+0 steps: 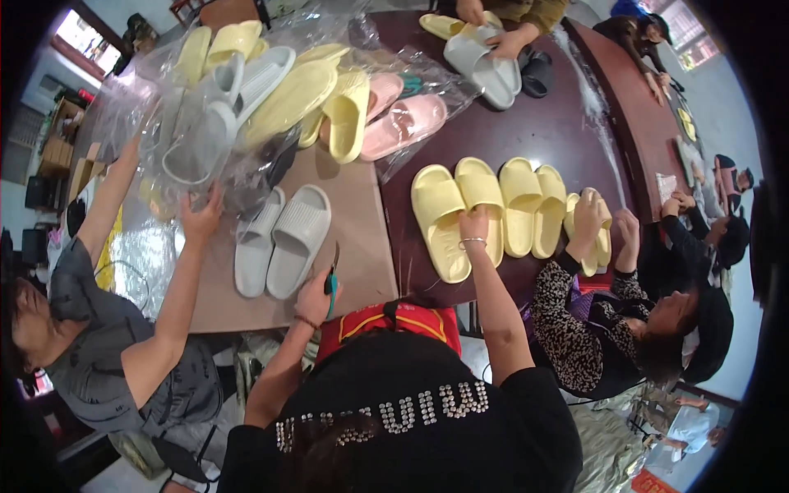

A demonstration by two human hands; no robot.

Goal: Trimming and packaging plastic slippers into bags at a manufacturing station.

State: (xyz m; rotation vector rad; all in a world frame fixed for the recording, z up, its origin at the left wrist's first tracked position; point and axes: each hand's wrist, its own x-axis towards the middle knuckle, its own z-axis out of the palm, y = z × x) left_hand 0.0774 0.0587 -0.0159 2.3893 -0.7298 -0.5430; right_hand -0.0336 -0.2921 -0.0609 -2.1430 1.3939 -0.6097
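My left hand (312,299) is closed around small scissors (332,284) with teal handles, their dark blades pointing away from me. Just beyond it, a pair of grey slippers (300,238) lies on the brown board. My right hand (474,224) grips a pair of pale yellow slippers (436,191) where their straps meet; the fingertips are partly hidden. To the right of that pair lie more yellow slippers (519,205) side by side.
Clear plastic bags with yellow, grey and pink slippers (403,127) heap at the far left, where a co-worker's hand (200,215) reaches in. Across the dark table (411,49), another person's hands (509,41) hold a grey slipper (485,70). A right-hand neighbour's hands (588,218) are at yellow slippers.
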